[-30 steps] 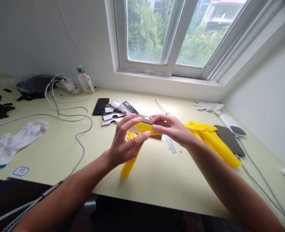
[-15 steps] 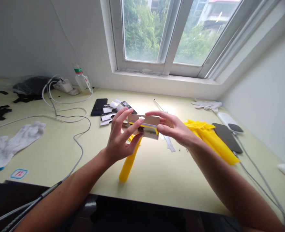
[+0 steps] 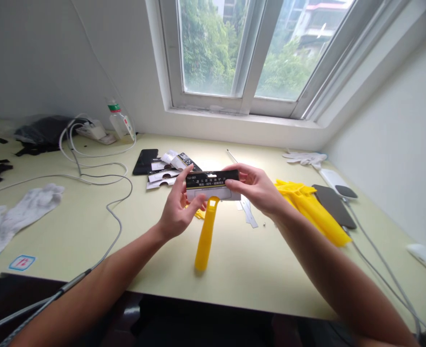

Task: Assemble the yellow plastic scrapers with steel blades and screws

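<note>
Between my two hands is a folded black-and-white printed packaging card (image 3: 213, 185) with a hang hole at its top edge. My left hand (image 3: 176, 207) grips its left end between thumb and fingers. At the right end, my right hand (image 3: 254, 188) has its thumb on the printed front and its fingers behind. A yellow handle (image 3: 204, 241) with an opening near its upper end runs from the card's lower edge towards me. Whether it is joined to something behind the card is hidden. Small yellow pieces (image 3: 199, 214) show beside my left thumb.
Several similar cards (image 3: 162, 176) and a black phone (image 3: 145, 161) lie behind my left hand. Flat metal blades (image 3: 248, 212), a yellow bundle (image 3: 310, 209) and a dark tablet-like slab (image 3: 334, 205) are on the right. Cables (image 3: 120, 207) and white gloves (image 3: 20, 217) lie left.
The card has turned from its shiny, partly open side to its flat printed front. The yellow handle has swung right, more upright in view. Both hands still hold the card.
</note>
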Demonstrator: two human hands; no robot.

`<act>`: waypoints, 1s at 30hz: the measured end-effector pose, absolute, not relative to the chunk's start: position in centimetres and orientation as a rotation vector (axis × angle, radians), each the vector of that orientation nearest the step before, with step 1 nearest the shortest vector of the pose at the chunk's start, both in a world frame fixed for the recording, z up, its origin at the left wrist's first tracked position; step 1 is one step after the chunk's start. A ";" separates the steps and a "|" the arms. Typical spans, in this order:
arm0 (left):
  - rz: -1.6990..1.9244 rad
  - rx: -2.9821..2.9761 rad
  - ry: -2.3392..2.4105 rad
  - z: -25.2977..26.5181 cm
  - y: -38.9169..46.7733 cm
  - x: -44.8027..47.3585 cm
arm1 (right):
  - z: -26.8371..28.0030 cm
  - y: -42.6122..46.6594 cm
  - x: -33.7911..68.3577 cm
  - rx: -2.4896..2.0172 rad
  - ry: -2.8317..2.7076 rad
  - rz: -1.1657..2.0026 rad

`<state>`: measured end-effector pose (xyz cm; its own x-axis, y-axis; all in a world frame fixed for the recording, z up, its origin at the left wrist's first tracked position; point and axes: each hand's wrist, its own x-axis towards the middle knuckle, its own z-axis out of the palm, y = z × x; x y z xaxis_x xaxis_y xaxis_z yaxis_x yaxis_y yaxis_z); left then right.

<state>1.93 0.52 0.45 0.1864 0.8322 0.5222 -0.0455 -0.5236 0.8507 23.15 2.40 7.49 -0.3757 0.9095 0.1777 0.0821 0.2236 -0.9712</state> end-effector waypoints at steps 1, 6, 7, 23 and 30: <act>1.426 1.603 0.754 0.6 0.5 2.0 | 7.3 2.6 23.3 -0.944 -1.682 1.258; 1.380 1.422 0.853 1.5 0.8 1.7 | 6.4 3.6 23.4 -0.924 -1.760 1.334; 1.371 1.420 0.874 1.5 0.9 1.5 | 6.3 3.7 23.5 -0.947 -1.788 1.344; 1.857 1.534 0.985 1.1 1.4 1.4 | 7.5 8.1 30.4 -1.270 -1.364 1.027; 1.708 1.868 0.885 0.7 -0.1 2.3 | 5.6 14.7 31.5 -1.419 -0.902 0.879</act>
